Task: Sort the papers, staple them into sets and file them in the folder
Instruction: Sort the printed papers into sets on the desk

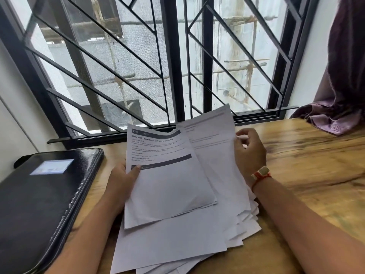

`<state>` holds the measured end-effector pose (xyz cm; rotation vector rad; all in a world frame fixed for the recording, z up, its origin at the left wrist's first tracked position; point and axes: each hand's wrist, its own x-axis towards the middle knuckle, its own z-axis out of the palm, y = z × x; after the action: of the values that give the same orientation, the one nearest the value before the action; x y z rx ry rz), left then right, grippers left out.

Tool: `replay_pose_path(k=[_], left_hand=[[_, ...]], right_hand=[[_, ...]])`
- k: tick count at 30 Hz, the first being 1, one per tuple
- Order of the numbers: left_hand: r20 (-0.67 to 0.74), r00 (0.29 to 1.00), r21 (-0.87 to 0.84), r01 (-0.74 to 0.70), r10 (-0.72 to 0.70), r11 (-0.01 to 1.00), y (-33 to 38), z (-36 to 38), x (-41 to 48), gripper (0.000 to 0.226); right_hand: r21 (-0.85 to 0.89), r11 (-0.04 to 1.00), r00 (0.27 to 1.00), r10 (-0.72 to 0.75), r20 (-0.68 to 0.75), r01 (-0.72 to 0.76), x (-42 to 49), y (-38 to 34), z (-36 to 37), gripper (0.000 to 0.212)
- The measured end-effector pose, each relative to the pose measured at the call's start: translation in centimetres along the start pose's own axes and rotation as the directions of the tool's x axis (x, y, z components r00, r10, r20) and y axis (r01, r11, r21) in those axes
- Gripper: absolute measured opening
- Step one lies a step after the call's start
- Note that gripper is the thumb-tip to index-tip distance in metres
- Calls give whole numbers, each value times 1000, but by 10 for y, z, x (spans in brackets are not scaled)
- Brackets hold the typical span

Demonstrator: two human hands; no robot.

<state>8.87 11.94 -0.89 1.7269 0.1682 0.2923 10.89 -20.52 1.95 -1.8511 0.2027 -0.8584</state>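
My left hand (123, 179) grips a printed sheet (166, 180) by its left edge, thumb on top; the sheet has dark header bars and lines of text. My right hand (249, 153) pinches the right edge of another white sheet (211, 135), lifted and tilted toward the window. Below both lies a loose, fanned pile of white papers (177, 240) on the wooden table (308, 171). A shut black folder (39, 204) with a pale label lies at the table's left. No stapler is in view.
A barred window (177, 66) runs along the table's far edge. A purple curtain (339, 103) hangs at the right and drapes onto the table's back right corner. A white wall stands at the left beside the folder.
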Motion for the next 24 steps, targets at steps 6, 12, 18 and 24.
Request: replay_pose_path(k=[6, 12, 18, 24], left_hand=[[-2, 1000, 37, -24, 24, 999, -1, -1, 1, 10], [-10, 999, 0, -38, 38, 999, -2, -1, 2, 10], [-32, 995, -81, -97, 94, 992, 8, 1, -5, 15], [-21, 997, -251, -74, 71, 965, 17, 1, -7, 16]], right_hand=[[-32, 968, 957, -252, -144, 250, 11, -3, -8, 23], [-164, 886, 898, -440, -2, 434, 9, -11, -12, 74], [-264, 776, 765, -622, -165, 574, 5, -28, -23, 65], [-248, 766, 730, -642, -236, 594, 5, -39, -30, 60]])
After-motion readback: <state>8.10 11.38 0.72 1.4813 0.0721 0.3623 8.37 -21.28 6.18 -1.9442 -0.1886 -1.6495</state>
